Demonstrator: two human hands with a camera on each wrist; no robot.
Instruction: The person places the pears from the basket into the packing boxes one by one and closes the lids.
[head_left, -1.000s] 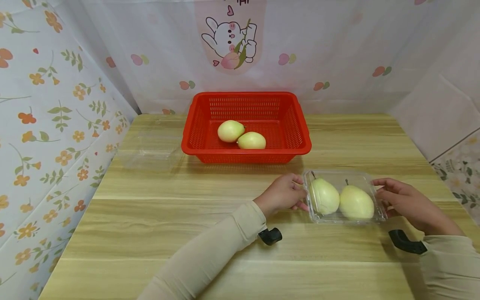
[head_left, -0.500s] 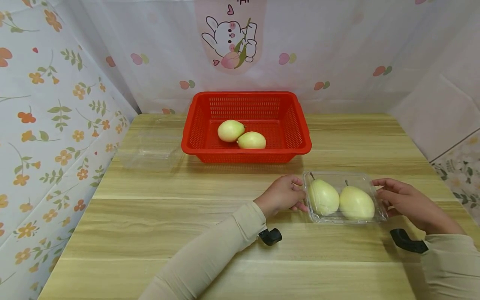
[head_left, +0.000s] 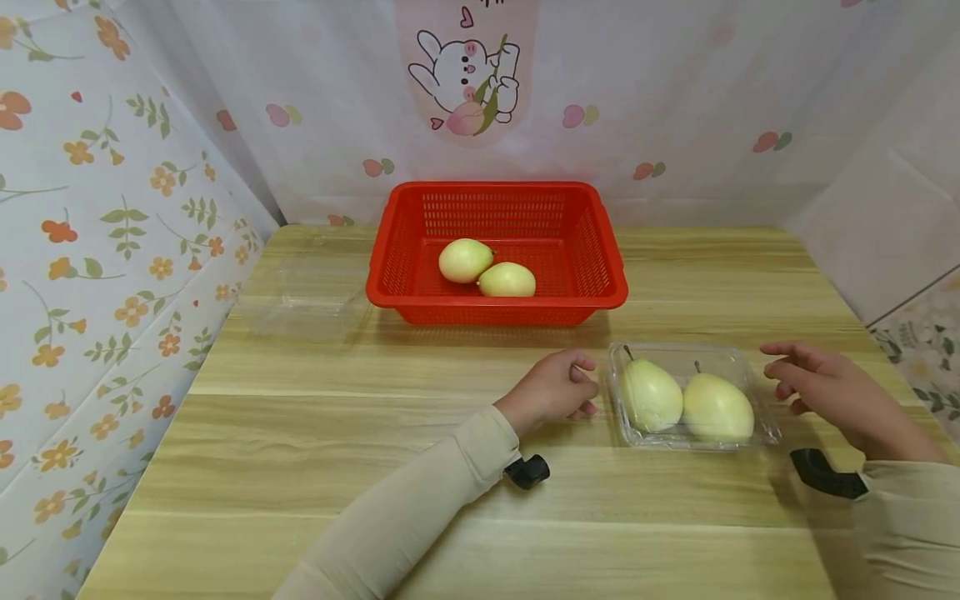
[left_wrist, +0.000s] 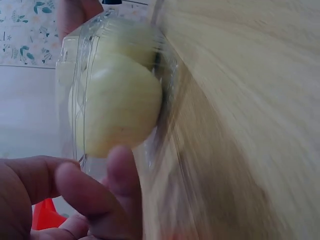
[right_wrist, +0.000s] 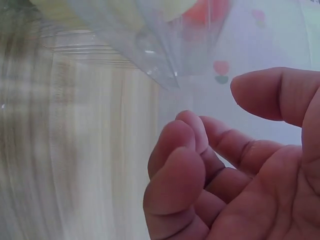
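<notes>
- Clear plastic container [head_left: 723, 362]: on table [head_left: 300, 467], front-right of red plastic basket [head_left: 495, 302]; two pale-yellow pears [head_left: 651, 396] inside, side by side.
- Left hand [head_left: 551, 385]: front-right of basket, just beside container; fingers loosely bent, released.
- Right hand [head_left: 832, 392]: farther right of basket, apart from container; fingers loosely bent, released.
- Basket: two more pears [head_left: 466, 261] inside.
- Second transparent container [head_left: 300, 304]: left of basket.

The red basket's [head_left: 495, 314] near wall hides the underside of the nearer pear [head_left: 508, 279]. The clear plastic packaging [head_left: 303, 308] at far left is too faint to trace. Backdrop lettering [head_left: 492, 2] and both sleeves [head_left: 412, 508] run past the head view's edges. In the left wrist view the tabletop [left_wrist: 245, 95] is blurred, and the left boxed pear [left_wrist: 119, 107] hides much of the right pear [left_wrist: 131, 47]; in the right, the top edge crops the clear box [right_wrist: 145, 45].
</notes>
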